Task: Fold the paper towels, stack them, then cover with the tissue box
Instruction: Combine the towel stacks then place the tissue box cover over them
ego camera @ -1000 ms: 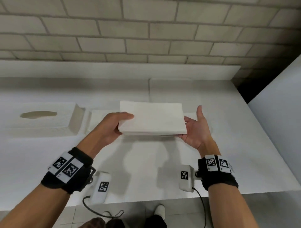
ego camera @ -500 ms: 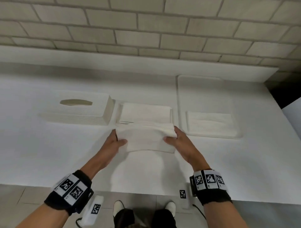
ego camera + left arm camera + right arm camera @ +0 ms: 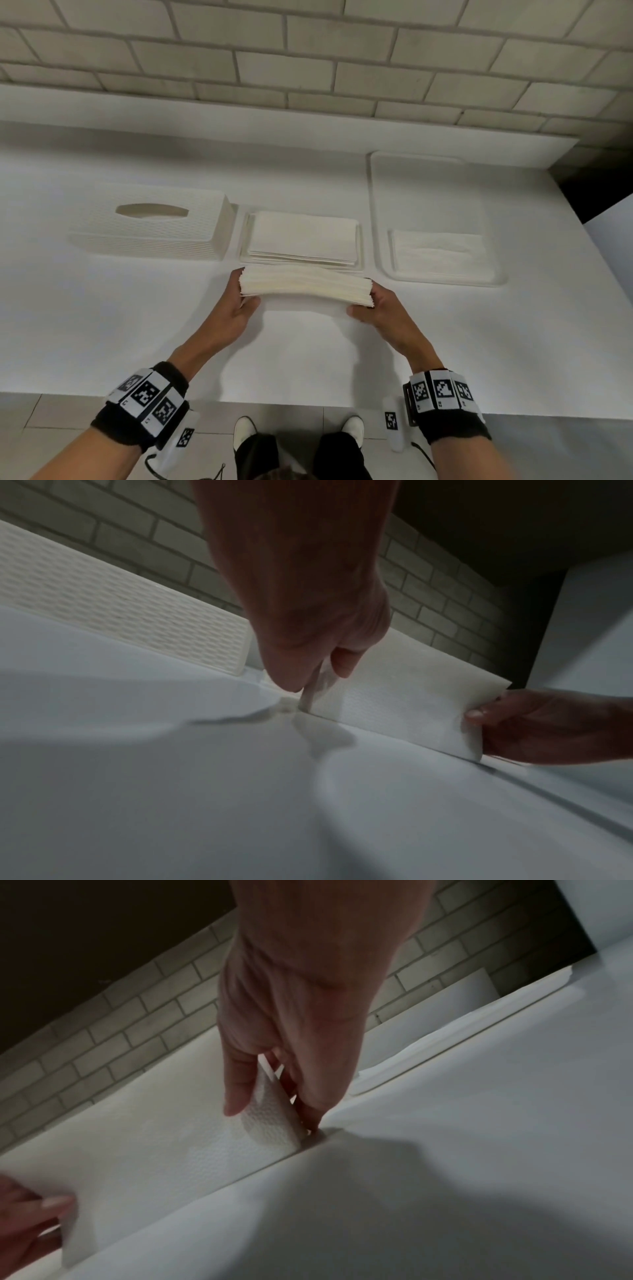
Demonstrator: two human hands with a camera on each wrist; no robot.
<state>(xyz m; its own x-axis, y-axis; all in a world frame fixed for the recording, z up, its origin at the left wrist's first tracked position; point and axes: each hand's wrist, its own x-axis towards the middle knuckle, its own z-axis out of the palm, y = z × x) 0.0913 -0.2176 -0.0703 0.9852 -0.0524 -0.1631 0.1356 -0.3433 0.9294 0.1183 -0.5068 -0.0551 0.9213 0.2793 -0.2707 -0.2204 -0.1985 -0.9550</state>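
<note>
A thick stack of folded white paper towels [image 3: 305, 286] stands on its long edge on the white counter, held at both ends. My left hand [image 3: 245, 301] grips its left end, thumb in front and fingers behind [image 3: 329, 664]. My right hand [image 3: 368, 306] grips its right end the same way [image 3: 274, 1096]. Just behind lies another flat stack of folded towels [image 3: 301, 236] on a shallow base. The white textured tissue box cover [image 3: 150, 222] rests to the left of that, oval slot up.
A white tray [image 3: 376, 205] at the right holds a few unfolded paper towels [image 3: 442, 253]. A brick wall and a low ledge [image 3: 274, 120] run along the back. The counter's front edge [image 3: 308, 406] is near my wrists; the counter ends at the right by a dark gap.
The stack, held flat above the counter a second ago, has been brought down and tipped onto its long edge in front of the other stack. Both hands have kept their hold.
</note>
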